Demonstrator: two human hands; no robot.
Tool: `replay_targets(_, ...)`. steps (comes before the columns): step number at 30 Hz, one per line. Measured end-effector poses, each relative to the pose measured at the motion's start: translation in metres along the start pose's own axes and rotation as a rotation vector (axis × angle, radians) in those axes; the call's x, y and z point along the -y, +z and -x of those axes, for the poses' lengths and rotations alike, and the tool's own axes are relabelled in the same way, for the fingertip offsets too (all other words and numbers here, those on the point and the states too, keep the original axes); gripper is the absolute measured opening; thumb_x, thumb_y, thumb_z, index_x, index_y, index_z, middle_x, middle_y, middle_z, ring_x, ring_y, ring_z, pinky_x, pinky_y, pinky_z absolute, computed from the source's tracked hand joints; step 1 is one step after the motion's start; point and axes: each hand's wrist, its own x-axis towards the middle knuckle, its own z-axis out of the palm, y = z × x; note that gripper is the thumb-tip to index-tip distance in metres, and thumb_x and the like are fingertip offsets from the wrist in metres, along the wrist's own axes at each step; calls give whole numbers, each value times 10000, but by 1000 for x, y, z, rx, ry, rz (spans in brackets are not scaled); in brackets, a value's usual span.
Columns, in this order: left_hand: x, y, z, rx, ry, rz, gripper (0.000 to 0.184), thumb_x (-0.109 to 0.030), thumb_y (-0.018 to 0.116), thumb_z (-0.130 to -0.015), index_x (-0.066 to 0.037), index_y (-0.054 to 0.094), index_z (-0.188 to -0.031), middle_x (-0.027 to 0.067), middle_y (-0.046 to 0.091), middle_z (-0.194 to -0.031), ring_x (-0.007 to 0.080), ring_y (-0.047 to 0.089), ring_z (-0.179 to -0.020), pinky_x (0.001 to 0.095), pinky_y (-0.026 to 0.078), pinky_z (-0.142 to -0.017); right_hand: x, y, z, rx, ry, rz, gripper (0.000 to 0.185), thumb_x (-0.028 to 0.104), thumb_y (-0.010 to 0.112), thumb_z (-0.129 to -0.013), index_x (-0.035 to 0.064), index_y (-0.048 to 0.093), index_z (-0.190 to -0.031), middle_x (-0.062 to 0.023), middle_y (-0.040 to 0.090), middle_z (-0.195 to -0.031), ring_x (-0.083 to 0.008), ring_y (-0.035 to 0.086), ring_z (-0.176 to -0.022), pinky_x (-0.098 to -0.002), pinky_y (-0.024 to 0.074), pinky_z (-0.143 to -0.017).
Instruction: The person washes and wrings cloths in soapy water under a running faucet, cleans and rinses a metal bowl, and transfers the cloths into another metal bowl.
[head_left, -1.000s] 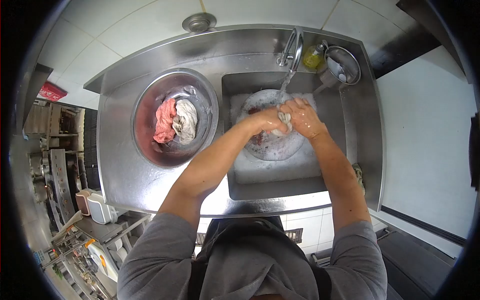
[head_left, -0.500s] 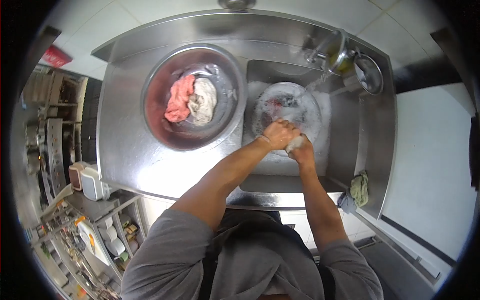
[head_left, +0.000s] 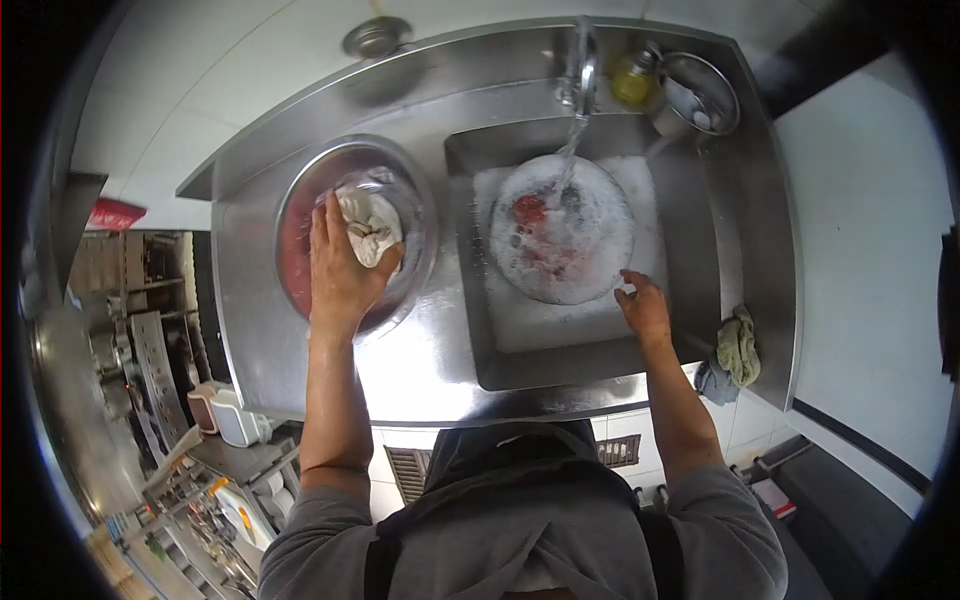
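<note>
Over the steel bowl [head_left: 427, 235] on the left counter, my left hand [head_left: 345, 270] is open, fingers spread, beside and partly over a whitish cloth [head_left: 372, 222]. That hand hides the pink cloth. My right hand [head_left: 643, 303] hovers at the lower right edge of a round, foam-filled basin [head_left: 565, 230] in the sink, fingers curled and apart, holding nothing. Red cloth [head_left: 530, 208] shows through the suds. Water runs from the tap [head_left: 585, 70] into the basin.
Behind the sink's right corner stand a yellow-green soap bottle [head_left: 632, 80] and a steel pot [head_left: 700, 95] with utensils. A green cloth [head_left: 738, 345] and a grey one [head_left: 715, 382] hang at the right front edge. Shelves with dishes are at lower left.
My hands have come apart from wringing the light cloth together. The left has moved over to the bowl and let go of the cloth there; the right remains by the basin, now empty.
</note>
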Motion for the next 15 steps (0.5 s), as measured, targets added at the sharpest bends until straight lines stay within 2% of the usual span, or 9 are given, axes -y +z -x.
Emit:
replay_targets(1, -14, 5, -3, -51, 96, 5, 741, -252, 732, -681, 64, 392, -1259, 265, 417, -1275, 409, 414, -1179, 421, 371, -973, -9, -2, 9, -5, 18, -1, 395, 104, 655, -741, 53, 584, -1126, -172, 611, -1038, -278, 628, -713, -366, 495, -726)
replay_targets(2, -34, 22, -9, 56, 168, 310, 670, -204, 699, -707, 18, 412, -1270, 244, 448, -1270, 390, 439, -1174, 415, 375, -977, -16, -4, 17, -10, 31, -33, 392, 101, 654, -743, 59, 586, -1127, -168, 612, -1039, -272, 628, -711, -365, 497, -714)
replay_targets(4, -67, 90, -14, 296, 269, 469, 587, -176, 668, -726, -36, 457, -1255, 207, 498, -1244, 358, 477, -1153, 385, 383, -977, -31, -5, 27, -32, 86, -87, 393, 93, 652, -746, 66, 585, -1133, -162, 611, -1048, -264, 632, -720, -363, 500, -705)
replay_targets(5, -84, 130, -17, 572, 204, 485, 561, -168, 656, -746, -85, 467, -1268, 144, 523, -1246, 283, 483, -1173, 340, 367, -999, -35, -8, 32, -34, 99, -84, 393, 93, 652, -746, 66, 585, -1133, -162, 611, -1048, -264, 632, -720, -363, 500, -705)
replay_targets(8, -80, 342, 14, 826, 414, 164, 510, -171, 613, -752, -78, 501, -1240, 152, 543, -1221, 279, 529, -1108, 349, 412, -950, -45, -14, 38, -62, 146, -182, 381, 80, 646, -752, 56, 586, -1127, -161, 615, -1049, -256, 642, -746, -350, 497, -710)
replay_targets(10, -99, 402, 27, 832, 506, -4, 495, -188, 601, -757, -69, 511, -1229, 159, 542, -1223, 281, 540, -1087, 364, 424, -932, -58, -15, 42, -64, 92, -134, 370, 82, 644, -757, 51, 588, -1121, -158, 617, -1040, -250, 642, -744, -348, 498, -699)
replay_targets(12, -122, 426, 28, 1236, 305, -146, 420, -260, 568, -781, -61, 582, -1151, 190, 559, -1182, 287, 560, -1048, 402, 437, -902, -66, -14, 45, -60, 40, -81, 359, 84, 641, -762, 46, 589, -1115, -155, 619, -1031, -244, 642, -742, -346, 499, -688)
replay_targets(13, -123, 444, 28, 1247, 315, -133, 420, -260, 568, -781, -61, 582, -1151, 190, 559, -1182, 287, 560, -1048, 402, 437, -902, -68, -13, 46, -20, 86, -125, 345, 87, 638, -769, 41, 592, -1107, -151, 620, -1027, -236, 642, -740, -347, 501, -681)
replay_targets(15, -100, 487, 16, 1091, 57, 31, 436, -316, 507, -825, -35, 569, -1153, 197, 576, -1147, 289, 565, -1050, 391, 446, -889, -69, -13, 45, 21, 145, -166, 330, 91, 635, -776, 36, 595, -1099, -148, 621, -1023, -229, 643, -738, -347, 503, -673)
